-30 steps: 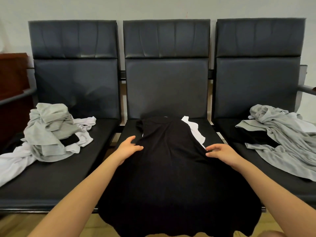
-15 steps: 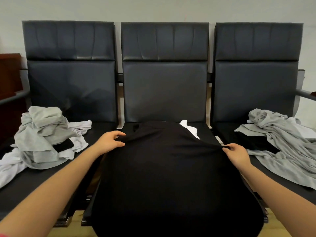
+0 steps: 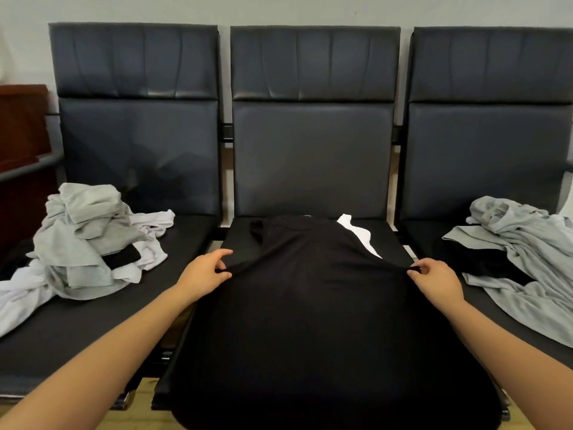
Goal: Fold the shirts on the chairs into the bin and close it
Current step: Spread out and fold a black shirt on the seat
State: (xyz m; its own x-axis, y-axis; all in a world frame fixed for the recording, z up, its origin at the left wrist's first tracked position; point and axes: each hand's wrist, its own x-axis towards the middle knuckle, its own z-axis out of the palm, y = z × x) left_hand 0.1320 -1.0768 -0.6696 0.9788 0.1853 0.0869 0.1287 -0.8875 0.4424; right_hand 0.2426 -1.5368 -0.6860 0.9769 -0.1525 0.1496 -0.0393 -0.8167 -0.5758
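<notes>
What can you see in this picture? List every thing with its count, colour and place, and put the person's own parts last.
chairs: three, dark padded, joined in a row against the pale wall
black shirt: one, spread over the middle seat, hanging off its front edge
white cloth: one, showing from under the black shirt's far right edge
left clothes pile: one, grey, white and some black, on the left seat
right clothes pile: one, grey over black, on the right seat
wooden furniture: one, reddish brown, far left
left hand: fingers pinch the shirt's left edge
right hand: fingers pinch the shirt's right edge
</notes>
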